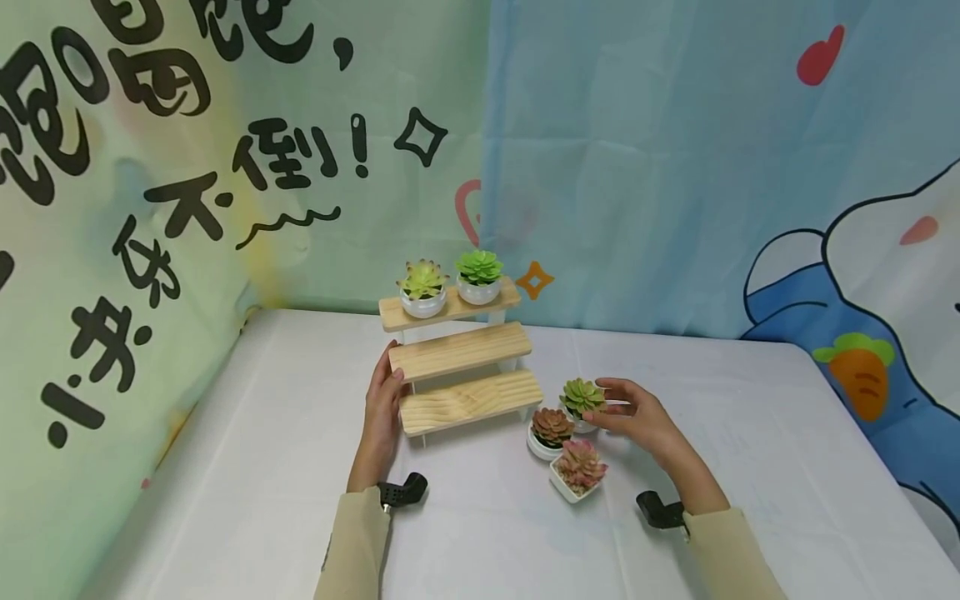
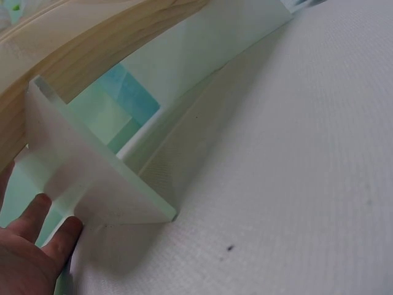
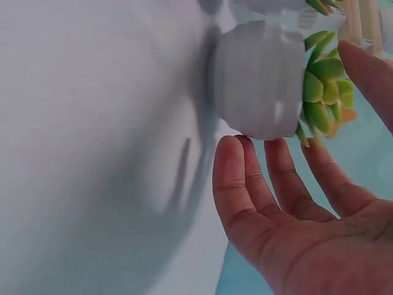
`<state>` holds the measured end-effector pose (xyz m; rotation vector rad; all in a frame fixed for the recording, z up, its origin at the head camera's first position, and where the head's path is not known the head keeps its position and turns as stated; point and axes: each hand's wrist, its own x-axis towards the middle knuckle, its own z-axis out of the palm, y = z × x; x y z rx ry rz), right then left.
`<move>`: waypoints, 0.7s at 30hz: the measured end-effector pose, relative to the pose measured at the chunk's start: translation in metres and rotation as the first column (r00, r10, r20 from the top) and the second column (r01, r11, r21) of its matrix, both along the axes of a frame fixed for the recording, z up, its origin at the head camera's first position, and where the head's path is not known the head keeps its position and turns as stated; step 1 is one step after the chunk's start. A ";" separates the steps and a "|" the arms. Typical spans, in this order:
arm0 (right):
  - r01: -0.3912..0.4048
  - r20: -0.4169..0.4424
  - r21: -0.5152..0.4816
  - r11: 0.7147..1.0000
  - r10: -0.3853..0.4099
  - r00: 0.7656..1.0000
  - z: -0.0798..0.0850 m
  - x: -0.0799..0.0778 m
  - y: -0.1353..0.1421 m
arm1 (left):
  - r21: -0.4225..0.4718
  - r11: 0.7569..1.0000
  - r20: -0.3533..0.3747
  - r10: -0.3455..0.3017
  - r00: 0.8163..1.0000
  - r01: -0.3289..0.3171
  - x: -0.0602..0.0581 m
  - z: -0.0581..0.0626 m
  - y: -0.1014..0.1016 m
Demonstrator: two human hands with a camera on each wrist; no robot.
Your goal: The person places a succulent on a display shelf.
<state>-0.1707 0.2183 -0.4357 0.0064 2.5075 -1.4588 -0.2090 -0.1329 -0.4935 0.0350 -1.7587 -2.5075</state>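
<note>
A tiered stand with wooden planks [image 1: 460,352] and white side panels [image 2: 92,166] stands on the table. My left hand [image 1: 384,408] holds its left end, thumb at the middle plank; in the left wrist view the fingers [image 2: 64,239] lie against a side panel. My right hand [image 1: 637,421] is at a green potted succulent [image 1: 582,397]. In the right wrist view, its fingertips [image 3: 230,153] are at the side of the white pot [image 3: 258,80], while the thumb [image 3: 368,74] stands apart near the leaves. A brown succulent [image 1: 552,427] and a pink succulent [image 1: 581,467] stand beside it.
On the top plank stand a yellow-green succulent [image 1: 423,287] and a bright green succulent [image 1: 480,275] in white pots. A white cloth covers the table [image 1: 480,525]. Printed curtains [image 1: 637,167] hang behind and at the left.
</note>
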 end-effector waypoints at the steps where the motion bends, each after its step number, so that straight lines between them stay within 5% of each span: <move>1: -0.003 0.000 -0.003 1.000 0.003 1.000 -0.001 0.000 -0.001 | 0.000 1.000 0.000 0.000 1.000 0.000 0.000 0.000 -0.001; 21: 0.003 -0.018 0.026 1.000 -0.003 1.000 -0.019 -0.004 -0.009 | -0.002 1.000 -0.008 0.009 1.000 -0.009 0.001 0.001 0.001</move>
